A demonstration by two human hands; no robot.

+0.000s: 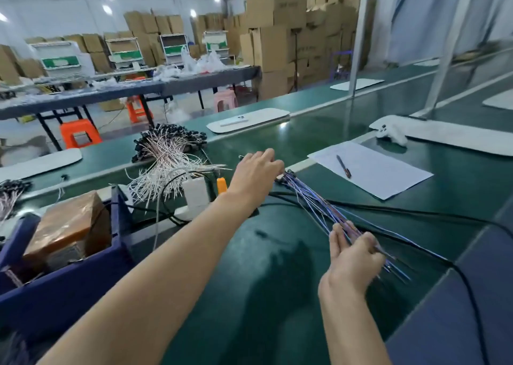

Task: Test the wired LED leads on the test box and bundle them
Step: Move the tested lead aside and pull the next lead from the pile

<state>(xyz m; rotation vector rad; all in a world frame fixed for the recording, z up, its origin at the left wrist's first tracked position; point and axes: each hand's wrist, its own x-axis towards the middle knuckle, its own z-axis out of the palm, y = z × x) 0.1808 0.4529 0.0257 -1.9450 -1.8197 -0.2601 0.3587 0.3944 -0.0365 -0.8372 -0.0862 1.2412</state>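
A bundle of thin blue and red wired LED leads [313, 198] stretches diagonally over the green table [263, 267]. My left hand [256, 170] reaches forward and grips the far end of the bundle, where the dark LED heads sit. My right hand [354, 256] holds the near end, the wire tips sticking out past its fingers. A large pile of white-wired leads with black heads [169, 153] lies behind my left arm. A white box [195, 191] with an orange part [221, 185] beside it stands near the pile; my left forearm partly hides it.
A dark blue bin [63, 287] holding a brown wrapped block [69, 223] sits at the left. A sheet of paper [372, 170] with a pen [343, 166] lies to the right. Black cables [416, 242] cross the table. More leads [11, 189] lie at the far left.
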